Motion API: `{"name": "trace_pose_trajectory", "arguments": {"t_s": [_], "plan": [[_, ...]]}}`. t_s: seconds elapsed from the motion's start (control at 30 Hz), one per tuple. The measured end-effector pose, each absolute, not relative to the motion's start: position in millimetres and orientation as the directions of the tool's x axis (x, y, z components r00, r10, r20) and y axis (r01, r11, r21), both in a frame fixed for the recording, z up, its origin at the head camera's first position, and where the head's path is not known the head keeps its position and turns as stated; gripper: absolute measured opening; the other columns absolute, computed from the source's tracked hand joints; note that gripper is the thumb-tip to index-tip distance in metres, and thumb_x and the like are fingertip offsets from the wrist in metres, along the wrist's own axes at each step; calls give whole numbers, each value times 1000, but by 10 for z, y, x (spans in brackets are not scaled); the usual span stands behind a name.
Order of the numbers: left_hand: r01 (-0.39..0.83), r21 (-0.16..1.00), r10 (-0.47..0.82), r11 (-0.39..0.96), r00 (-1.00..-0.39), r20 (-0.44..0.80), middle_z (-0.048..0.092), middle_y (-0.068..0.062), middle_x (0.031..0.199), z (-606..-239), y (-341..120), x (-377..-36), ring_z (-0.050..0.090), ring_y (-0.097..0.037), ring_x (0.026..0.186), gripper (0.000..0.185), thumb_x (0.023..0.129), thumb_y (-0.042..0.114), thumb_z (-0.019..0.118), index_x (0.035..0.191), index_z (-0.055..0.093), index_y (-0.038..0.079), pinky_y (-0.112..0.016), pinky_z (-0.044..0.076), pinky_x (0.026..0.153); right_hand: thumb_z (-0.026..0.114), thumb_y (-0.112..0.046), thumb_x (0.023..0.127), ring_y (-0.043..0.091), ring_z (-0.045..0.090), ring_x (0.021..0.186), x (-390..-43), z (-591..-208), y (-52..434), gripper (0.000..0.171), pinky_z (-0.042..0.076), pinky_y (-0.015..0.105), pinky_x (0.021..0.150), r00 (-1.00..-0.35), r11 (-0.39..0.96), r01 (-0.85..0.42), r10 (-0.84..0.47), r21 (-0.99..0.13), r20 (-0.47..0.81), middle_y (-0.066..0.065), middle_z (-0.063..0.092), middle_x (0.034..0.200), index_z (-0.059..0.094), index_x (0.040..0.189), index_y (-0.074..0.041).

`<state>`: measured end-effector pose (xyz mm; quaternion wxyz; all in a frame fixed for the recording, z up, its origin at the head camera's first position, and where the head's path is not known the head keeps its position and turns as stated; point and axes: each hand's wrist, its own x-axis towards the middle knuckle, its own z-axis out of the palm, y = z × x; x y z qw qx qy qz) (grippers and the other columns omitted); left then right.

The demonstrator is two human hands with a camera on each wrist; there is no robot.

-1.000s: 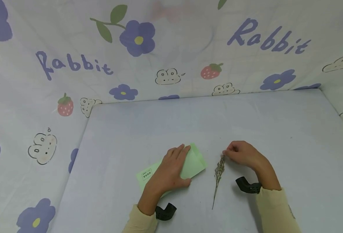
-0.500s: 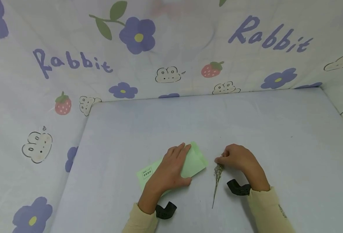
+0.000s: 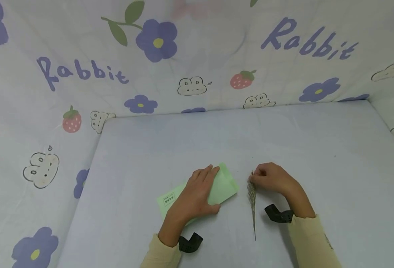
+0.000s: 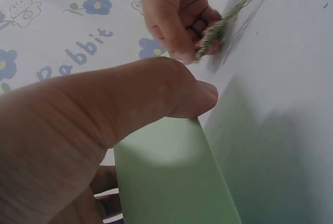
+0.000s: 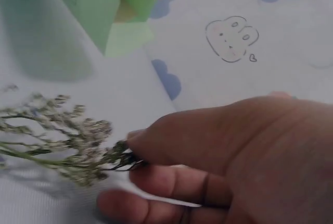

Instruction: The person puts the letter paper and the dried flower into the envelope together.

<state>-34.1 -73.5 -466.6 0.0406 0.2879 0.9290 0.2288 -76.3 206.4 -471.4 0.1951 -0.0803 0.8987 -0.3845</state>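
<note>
A: Which step is being worked, judged from what lies nearest?

B: The green envelope (image 3: 213, 191) is being pressed flat on the table (image 3: 317, 149) by the left hand (image 3: 197, 197), fingers straight and spread over it. Just beside it to the right, the dried flower sprig (image 3: 252, 195) is being pinched at its flowered top by the right hand (image 3: 272, 178), fingers curled round it, while its stem is trailing toward the person over the tabletop. The sprig is probably being lined up for the envelope.

A: What is being called for next?

B: Most likely the sprig is to be carried over to the envelope's far end while the envelope is being held steady; whether that end is open cannot be told.

A: What is being shown by one view only?

B: In the right wrist view the pinch itself is being shown: the fingertips (image 5: 140, 140) are closing on the tiny pale blossoms. In the left wrist view the thumb (image 4: 192, 96) is being laid on the envelope's edge. Only from the head is the printed cloth backdrop (image 3: 197, 56) behind the table being seen whole.
</note>
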Motion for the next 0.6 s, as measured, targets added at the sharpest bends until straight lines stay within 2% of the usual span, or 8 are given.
{"name": "trace_pose_trajectory", "arguments": {"t_s": [0.27, 0.47, 0.6], "plan": [[514, 449, 556, 731, -830, 45, 36, -18, 155, -4665, -727, -337, 37, -34, 137, 95, 77, 27, 78, 156, 30, 7, -48, 34, 110, 69, -17, 94, 22, 59, 72, -818, -4731, 2125, 18, 48, 34, 65, -929, 471, 74, -289, -879, -233, 5, 66, 78, 65, 97, 0], [521, 446, 559, 728, -828, 55, 37, -18, 155, -4661, -720, -337, 37, -35, 136, 94, 77, 26, 77, 156, 30, 7, -48, 34, 109, 69, -15, 94, 22, 62, 74, -843, -4730, 2172, 32, 51, 33, 66, -927, 380, 110, -295, -919, -232, 6, 71, 87, 63, 118, 6], [522, 451, 559, 724, -827, 59, 37, -19, 154, -4657, -716, -333, 37, -34, 136, 94, 77, 26, 77, 156, 31, 6, -48, 34, 109, 70, -17, 94, 23, 61, 74, -841, -4734, 2217, 38, 51, 34, 68, -939, 323, 126, -267, -938, -218, 7, 69, 87, 62, 122, 7]]}}
